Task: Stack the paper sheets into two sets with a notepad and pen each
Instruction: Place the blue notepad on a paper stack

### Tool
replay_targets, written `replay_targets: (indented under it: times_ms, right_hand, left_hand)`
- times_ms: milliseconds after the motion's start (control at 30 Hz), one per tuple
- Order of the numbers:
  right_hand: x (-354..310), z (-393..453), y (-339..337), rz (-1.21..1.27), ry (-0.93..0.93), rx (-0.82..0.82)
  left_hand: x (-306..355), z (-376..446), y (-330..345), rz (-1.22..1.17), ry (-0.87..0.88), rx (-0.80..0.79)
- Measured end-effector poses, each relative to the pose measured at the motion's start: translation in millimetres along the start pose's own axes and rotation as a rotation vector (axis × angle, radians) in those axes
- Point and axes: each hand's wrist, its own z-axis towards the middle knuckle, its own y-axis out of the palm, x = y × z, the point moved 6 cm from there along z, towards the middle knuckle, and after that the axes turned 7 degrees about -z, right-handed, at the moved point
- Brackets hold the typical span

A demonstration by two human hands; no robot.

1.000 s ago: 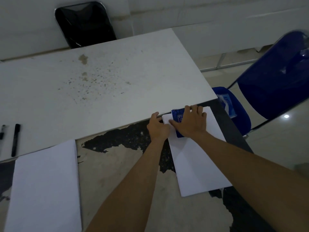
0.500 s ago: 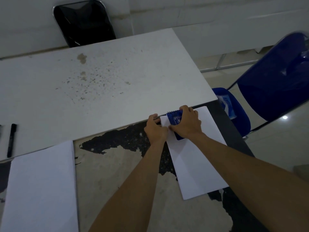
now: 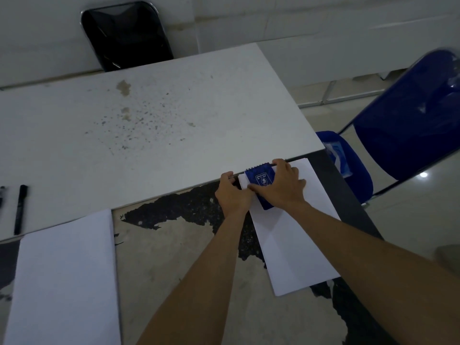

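Table (image 3: 154, 115) first, since everything hangs off it: its white top runs away from me and its worn, peeling near part carries both paper sets. Left of my arms lies one paper stack (image 3: 64, 277), bare of notepad and pen, with its long axis running away from me. The other paper stack (image 3: 296, 247) lies right of that, its far end touching the white top's near edge and its long axis leaning slightly to the left as it goes away. On the far left corner of this stack sits the blue notepad (image 3: 260, 179), spiral binding pointing at the white top, long axis following the sheets. My right hand (image 3: 281, 188) lies flat across the notepad, fingers (image 3: 297, 174) straight and pressing down; my left hand (image 3: 234, 192) rests at the stack's left edge, fingers curled so I cannot tell whether they pinch the paper. To seat it well, I judge I should slide the binding parallel with the sheets' short edge, steadying the stack so nothing skews. Two pens (image 3: 20, 209) wait on the white top, well left of the bare stack, each pointing away from me.
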Motion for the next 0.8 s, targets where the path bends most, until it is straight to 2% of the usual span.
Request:
replay_targets:
  times_ms: [133, 233, 567, 700, 800]
  right_hand:
    - [47, -22, -14, -0.133, 0.223, -0.041]
    - [80, -38, -29, -0.122, 0.366, -0.071]
    - [82, -8, -36, 0.015, 0.35, -0.072]
    - [76, -13, -39, -0.042, 0.356, -0.062]
    - [57, -22, -39, -0.127, 0.261, -0.086]
  left_hand:
    - [-9, -43, 0, -0.005, -0.12, -0.057]
    - [-20, -83, 7, 0.031, -0.205, -0.118]
    - [-18, -81, 29, -0.039, -0.221, -0.118]
    - [-25, -76, 19, -0.09, -0.2, -0.195]
    - [-22, -75, -1, 0.005, -0.154, -0.253]
